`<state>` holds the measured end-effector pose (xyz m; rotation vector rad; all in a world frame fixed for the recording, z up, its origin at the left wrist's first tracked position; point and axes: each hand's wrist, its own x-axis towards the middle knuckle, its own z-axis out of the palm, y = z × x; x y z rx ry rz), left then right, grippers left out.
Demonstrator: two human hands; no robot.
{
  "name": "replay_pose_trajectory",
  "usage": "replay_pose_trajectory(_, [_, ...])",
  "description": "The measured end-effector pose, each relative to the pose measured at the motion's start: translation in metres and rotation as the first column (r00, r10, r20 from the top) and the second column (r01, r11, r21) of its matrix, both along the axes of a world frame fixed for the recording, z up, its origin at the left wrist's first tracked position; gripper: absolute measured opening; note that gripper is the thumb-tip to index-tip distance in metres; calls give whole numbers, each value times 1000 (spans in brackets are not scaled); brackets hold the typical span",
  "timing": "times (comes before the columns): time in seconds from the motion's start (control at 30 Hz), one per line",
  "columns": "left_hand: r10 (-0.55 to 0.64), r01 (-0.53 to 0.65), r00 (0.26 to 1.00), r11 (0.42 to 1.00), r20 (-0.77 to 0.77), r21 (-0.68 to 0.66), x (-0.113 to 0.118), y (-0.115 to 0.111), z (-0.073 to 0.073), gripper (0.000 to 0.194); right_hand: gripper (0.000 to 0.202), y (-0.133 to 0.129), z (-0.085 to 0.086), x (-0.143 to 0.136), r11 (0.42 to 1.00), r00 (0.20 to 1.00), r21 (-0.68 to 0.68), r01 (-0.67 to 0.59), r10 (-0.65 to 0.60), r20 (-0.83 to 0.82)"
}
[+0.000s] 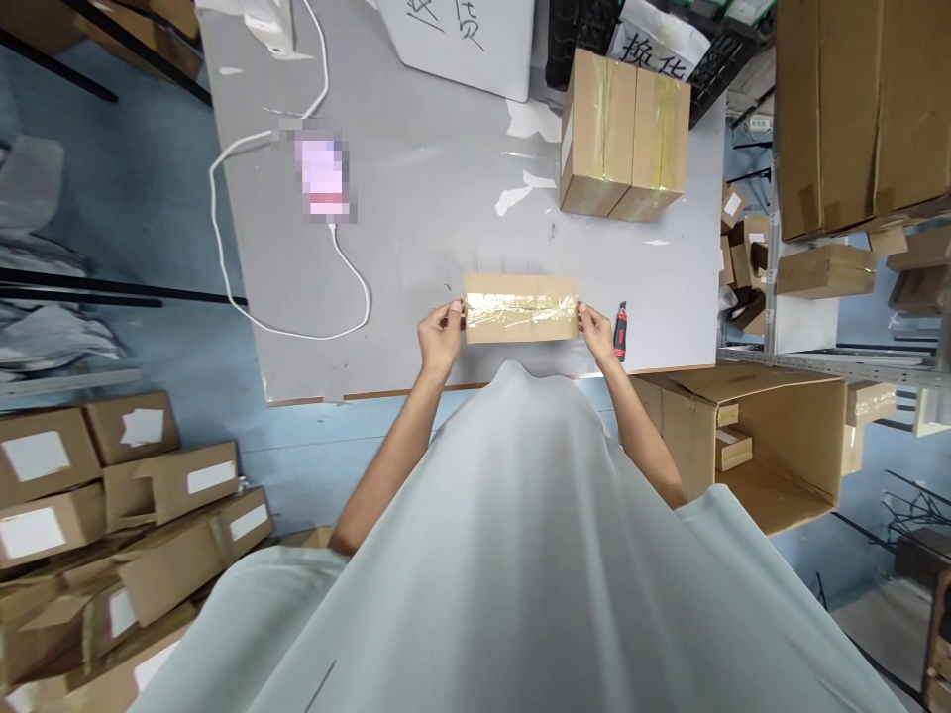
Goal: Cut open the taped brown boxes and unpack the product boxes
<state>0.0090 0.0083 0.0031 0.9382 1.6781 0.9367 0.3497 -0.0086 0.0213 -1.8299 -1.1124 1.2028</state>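
A small flat cardboard box (521, 309) with shiny clear tape along its top lies at the front edge of the grey table (431, 228). My left hand (441, 337) grips its left end, fingertips pressed against the short side. At the opposite end, my right hand (597, 333) holds the box between thumb and fingers. A red and black utility knife (620, 333) lies just right of my right hand, apart from the box.
Two taped boxes (624, 134) stand together at the table's back right, before a black crate (717, 59). A phone (323, 176) with a white cable lies left. A large open carton (788, 446) sits below the right edge; cartons (178, 495) pile up at lower left.
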Motion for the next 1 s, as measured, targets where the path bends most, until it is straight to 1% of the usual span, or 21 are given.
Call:
replay_pose_trajectory(0.07, [54, -52, 997, 998, 52, -37, -5, -2, -6, 49, 84, -4, -5, 7, 998, 997, -30, 49, -51, -57])
replay_pose_trajectory(0.13, [83, -79, 995, 994, 57, -70, -12, -8, -11, 46, 83, -11, -10, 13, 995, 995, -60, 75, -78, -62])
replay_pose_trajectory(0.2, [70, -66, 997, 993, 38, -103, -18, -17, -15, 44, 77, -19, -16, 17, 993, 997, -99, 63, -68, -42])
replay_pose_trajectory(0.3, [0, 5, 999, 987, 32, -159, -22, -30, -19, 46, 65, -29, -26, 18, 990, 999, -137, 35, -38, -21])
replay_pose_trajectory(0.33, [-29, 35, 999, 984, 41, -177, -22, -33, -20, 51, 62, -31, -29, 17, 989, 1000, -146, 27, -29, -12])
replay_pose_trajectory(0.4, [-71, 85, 995, 974, 71, -210, -19, -37, -21, 70, 65, -32, -34, 13, 985, 1000, -172, 22, -21, 8])
replay_pose_trajectory(0.47, [-91, 114, 990, 967, 107, -229, -13, -38, -22, 93, 78, -31, -36, 6, 979, 1000, -204, 21, -19, 13])
replay_pose_trajectory(0.5, [-98, 124, 988, 965, 124, -231, -9, -37, -23, 102, 84, -29, -37, 2, 978, 1000, -210, 11, -11, 0])
replay_pose_trajectory(0.53, [-106, 136, 985, 964, 138, -228, -6, -36, -23, 106, 88, -28, -36, -2, 979, 1000, -204, -9, 5, -19])
replay_pose_trajectory(0.57, [-119, 150, 982, 964, 150, -219, -3, -35, -23, 106, 90, -26, -35, -6, 981, 999, -189, -35, 28, -39])
replay_pose_trajectory(0.6, [-133, 164, 979, 964, 157, -209, 0, -33, -23, 102, 87, -24, -34, -10, 984, 997, -168, -61, 52, -58])
replay_pose_trajectory(0.67, [-152, 181, 976, 965, 156, -189, 2, -31, -22, 84, 77, -21, -30, -14, 986, 993, -138, -93, 83, -80])
replay_pose_trajectory(0.73, [-156, 180, 977, 968, 147, -176, 1, -29, -19, 66, 69, -19, -25, -15, 987, 994, -138, -81, 69, -86])
replay_pose_trajectory(0.8, [-151, 173, 978, 972, 143, -162, -3, -29, -15, 55, 66, -18, -17, -11, 988, 995, -145, -55, 42, -95])
replay_pose_trajectory(0.9, [-150, 170, 971, 980, 185, -102, -11, -29, -5, 54, 62, -19, -4, -2, 991, 988, -114, -75, 58, -146])
replay_pose_trajectory(1.0, [-145, 159, 973, 985, 178, -68, -14, -28, 4, 64, 70, -19, 7, 4, 994, 984, -45, -98, 91, -151])
